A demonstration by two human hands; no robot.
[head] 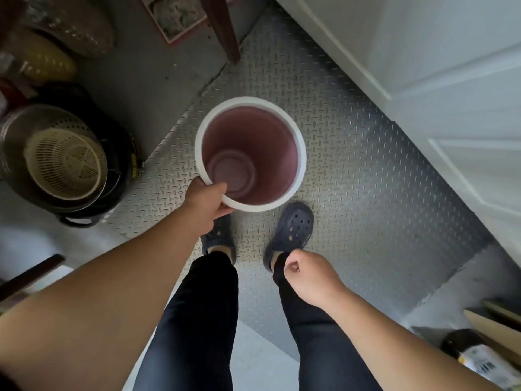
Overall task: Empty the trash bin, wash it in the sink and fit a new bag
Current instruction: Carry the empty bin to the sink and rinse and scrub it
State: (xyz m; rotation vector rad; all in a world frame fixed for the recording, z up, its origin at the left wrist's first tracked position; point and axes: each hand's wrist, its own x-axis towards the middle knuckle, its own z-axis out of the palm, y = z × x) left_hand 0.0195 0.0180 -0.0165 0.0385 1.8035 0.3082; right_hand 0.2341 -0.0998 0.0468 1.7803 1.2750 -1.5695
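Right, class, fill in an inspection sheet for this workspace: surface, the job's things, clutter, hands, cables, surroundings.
Surface: metal tread-plate floor, patterned, beside grey concrete.
Job's things: trash bin, white rim, pink inside, upright, no bag or rubbish visible in it.
Clutter: stacked pots with a beige strainer basket on top, at the left; a wooden chair leg beyond the bin.
Hands: left hand grips the bin's near rim; right hand curled, holding nothing, over the right leg.
Cables: nothing seen.
Surroundings: white door at the right; dark clogs on the feet.
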